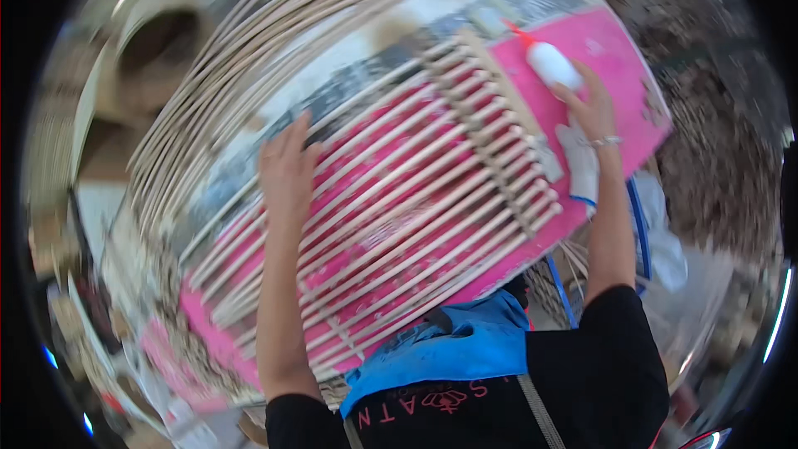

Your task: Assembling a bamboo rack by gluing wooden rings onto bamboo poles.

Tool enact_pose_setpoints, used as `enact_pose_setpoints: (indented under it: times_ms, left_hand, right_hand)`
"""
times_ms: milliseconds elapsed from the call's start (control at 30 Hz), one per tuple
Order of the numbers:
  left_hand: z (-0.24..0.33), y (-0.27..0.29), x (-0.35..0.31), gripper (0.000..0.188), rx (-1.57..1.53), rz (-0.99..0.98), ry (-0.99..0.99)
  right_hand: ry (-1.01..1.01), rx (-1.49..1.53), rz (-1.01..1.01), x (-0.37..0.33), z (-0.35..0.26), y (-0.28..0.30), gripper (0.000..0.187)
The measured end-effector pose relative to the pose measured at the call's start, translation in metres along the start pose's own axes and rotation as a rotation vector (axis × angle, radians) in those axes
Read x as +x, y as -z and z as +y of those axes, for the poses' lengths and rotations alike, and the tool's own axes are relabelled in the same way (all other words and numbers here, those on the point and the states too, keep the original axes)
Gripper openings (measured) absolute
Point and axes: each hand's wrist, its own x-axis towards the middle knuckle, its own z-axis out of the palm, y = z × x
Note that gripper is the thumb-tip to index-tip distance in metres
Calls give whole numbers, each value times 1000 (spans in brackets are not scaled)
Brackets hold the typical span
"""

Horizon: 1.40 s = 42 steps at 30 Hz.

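Observation:
My right hand is closed around a white squeeze bottle with a red pointed nozzle, which is tilted toward the upper left. Toward the left, my left hand lies with its fingers stretched out over the upper edge of a row of pale thin rods. The rods run side by side on a bright pink sheet. Their right ends cross a dark strip and stop near a pale flat bar. Beside my right wrist lies a white glove-like piece with a blue edge.
A bundle of long, curved pale rods lies along the table's far left part. Farther left is a round, hollow brown container. Brown shredded-looking material covers the area at the right. A blue frame bar stands near the table's right edge.

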Motion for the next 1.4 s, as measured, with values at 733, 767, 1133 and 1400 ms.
enact_pose_setpoints:
  times_ms: [733, 767, 1133, 1400]
  left_hand:
    - [-7, -23, -52, 57, 61, 308, 180]
    - [-8, -24, -52, 58, 49, 320, 180]
    - [-12, -22, -45, 57, -267, 454, 203]
    - [-10, -21, -48, 52, -690, 566, 259]
  right_hand:
    - [-162, 885, -423, 10, -157, -52, 59]
    - [28, 806, -498, 7, -195, -68, 63]
    - [769, 558, -659, -45, -448, -194, 59]
    - [923, 416, -669, -56, -478, -199, 57]
